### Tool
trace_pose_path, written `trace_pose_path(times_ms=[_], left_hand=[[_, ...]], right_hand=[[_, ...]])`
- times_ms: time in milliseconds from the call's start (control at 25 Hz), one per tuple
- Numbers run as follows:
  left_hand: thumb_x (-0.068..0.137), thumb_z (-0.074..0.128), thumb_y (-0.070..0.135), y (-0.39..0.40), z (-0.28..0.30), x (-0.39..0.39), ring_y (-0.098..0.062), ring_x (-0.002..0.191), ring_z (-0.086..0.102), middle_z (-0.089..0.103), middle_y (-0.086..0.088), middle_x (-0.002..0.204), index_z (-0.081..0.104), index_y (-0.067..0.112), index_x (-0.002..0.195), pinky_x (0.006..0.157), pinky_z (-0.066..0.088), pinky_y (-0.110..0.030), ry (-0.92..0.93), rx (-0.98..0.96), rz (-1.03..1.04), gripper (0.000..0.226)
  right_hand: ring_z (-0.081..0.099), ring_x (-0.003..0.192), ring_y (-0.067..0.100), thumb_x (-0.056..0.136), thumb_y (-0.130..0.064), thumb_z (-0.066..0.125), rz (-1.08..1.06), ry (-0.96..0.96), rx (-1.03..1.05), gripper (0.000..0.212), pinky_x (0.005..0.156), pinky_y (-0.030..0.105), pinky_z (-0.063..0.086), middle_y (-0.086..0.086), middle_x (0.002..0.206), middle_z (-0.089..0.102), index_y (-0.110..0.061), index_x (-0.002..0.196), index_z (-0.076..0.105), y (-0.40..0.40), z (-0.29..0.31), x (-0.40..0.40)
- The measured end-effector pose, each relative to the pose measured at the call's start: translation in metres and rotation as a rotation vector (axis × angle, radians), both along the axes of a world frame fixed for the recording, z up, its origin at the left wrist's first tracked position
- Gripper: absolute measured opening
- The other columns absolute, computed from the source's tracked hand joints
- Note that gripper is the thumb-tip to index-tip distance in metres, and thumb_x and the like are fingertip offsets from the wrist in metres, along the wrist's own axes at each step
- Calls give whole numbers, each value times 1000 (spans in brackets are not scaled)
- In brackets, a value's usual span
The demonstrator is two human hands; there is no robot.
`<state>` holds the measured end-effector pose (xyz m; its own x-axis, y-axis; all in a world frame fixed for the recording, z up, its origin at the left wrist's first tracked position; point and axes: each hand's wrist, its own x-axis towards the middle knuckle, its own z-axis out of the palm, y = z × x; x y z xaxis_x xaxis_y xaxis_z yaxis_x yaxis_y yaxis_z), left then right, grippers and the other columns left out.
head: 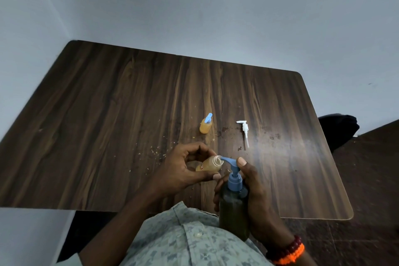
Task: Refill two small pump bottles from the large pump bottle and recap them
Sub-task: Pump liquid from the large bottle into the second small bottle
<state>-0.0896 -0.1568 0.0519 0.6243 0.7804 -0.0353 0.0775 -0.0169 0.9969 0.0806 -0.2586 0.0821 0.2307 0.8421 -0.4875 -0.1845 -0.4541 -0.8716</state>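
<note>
My left hand [185, 168] grips an uncapped small bottle [207, 165] of orange liquid, tilted so its open mouth faces right. My right hand [257, 198] wraps the large dark bottle [234, 214], which has a blue pump [233, 177]; my index finger rests on the pump head. The blue spout tip sits right at the small bottle's mouth. A second small orange bottle [205, 127], capped with a blue pump, stands upright farther back on the wooden table [108, 114]. A loose white pump [244, 132] lies on the table to its right.
Small crumbs and dark wet spots dot the table near the bottles. The table's near edge runs just under my hands. A white wall closes the far side. A dark object [339, 127] sits beyond the right edge, above dark floor.
</note>
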Motion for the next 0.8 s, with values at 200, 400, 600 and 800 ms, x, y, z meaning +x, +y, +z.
trace_pose_path(times_ms=[200, 400, 600, 800], left_hand=[[78, 93, 20, 0, -1, 1, -17, 108, 77, 79, 1, 110, 75, 19, 109, 95, 66, -44, 28, 25, -12, 36], [73, 91, 35, -2, 3, 2, -14, 105, 77, 80, 4, 109, 76, 24, 107, 94, 66, -38, -2, 10, 16, 38], [74, 90, 37, -2, 1, 2, -16, 107, 77, 79, 3, 110, 76, 24, 108, 96, 65, -46, 21, 14, 2, 39], [73, 91, 38, -2, 3, 2, -15, 107, 77, 79, 7, 110, 75, 32, 106, 95, 66, -41, 18, 5, 3, 36]], right_hand=[[56, 117, 52, 47, -96, 62, 4, -62, -34, 121, 106, 71, 41, 35, 122, 59, 1, 118, 67, -2, -3, -1], [57, 116, 52, 51, -98, 59, 8, -32, -27, 126, 107, 73, 39, 35, 124, 59, 4, 124, 65, 2, -3, 0], [60, 111, 48, 42, -99, 62, -10, -77, -50, 125, 103, 71, 44, 34, 118, 61, 2, 117, 67, 1, -9, 3], [62, 104, 50, 47, -101, 57, 15, -130, -42, 117, 100, 70, 47, 34, 110, 62, -5, 111, 71, 0, -12, 4]])
